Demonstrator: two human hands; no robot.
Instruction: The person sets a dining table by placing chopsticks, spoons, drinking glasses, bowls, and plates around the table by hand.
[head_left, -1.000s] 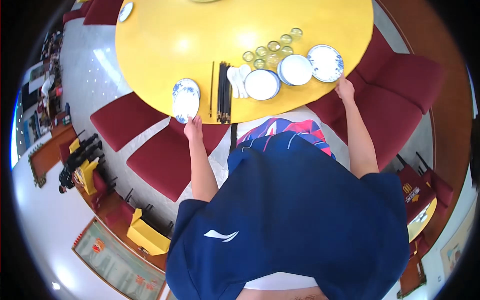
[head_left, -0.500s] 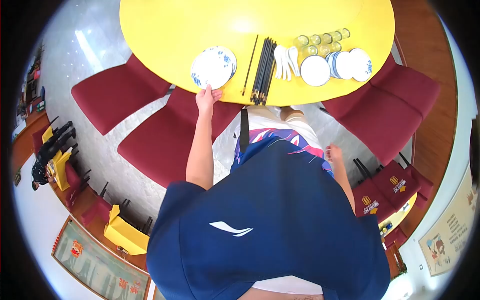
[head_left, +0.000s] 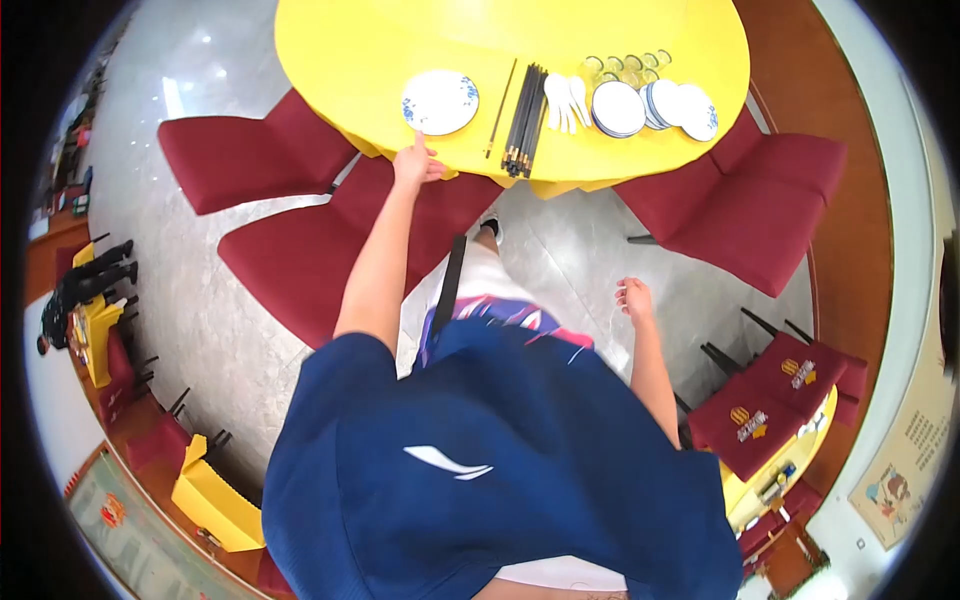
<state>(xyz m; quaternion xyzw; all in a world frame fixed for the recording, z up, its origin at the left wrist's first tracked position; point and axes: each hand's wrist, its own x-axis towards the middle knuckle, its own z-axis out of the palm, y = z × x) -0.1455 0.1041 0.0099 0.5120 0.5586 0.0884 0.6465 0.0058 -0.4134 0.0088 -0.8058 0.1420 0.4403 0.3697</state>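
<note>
A white plate with blue flower patterns (head_left: 440, 103) lies near the front edge of the yellow-covered table (head_left: 370, 110). My left hand (head_left: 417, 165) reaches to its near rim, one finger at or just short of the edge; whether they touch I cannot tell. The other fingers of this hand are stretched out, gripping nothing. My right hand (head_left: 634, 299) hangs low beside my body, away from the table, its fingers loosely bent and nothing in it. Right of the plate lie a single chopstick or pair (head_left: 502, 108) and a bundle of black chopsticks (head_left: 525, 122).
White spoons (head_left: 567, 103), several glasses (head_left: 627, 66), a plate stack (head_left: 618, 108) and patterned dishes (head_left: 698, 112) stand further right. Dark red chairs (head_left: 290, 255) flank the table, more (head_left: 735, 215) at right. A person (head_left: 75, 290) is at another table far left.
My body has moved back from the table, opening floor between us. My left hand has drawn back from the plates, which now look evenly aligned. My right hand has swung outward from my body.
</note>
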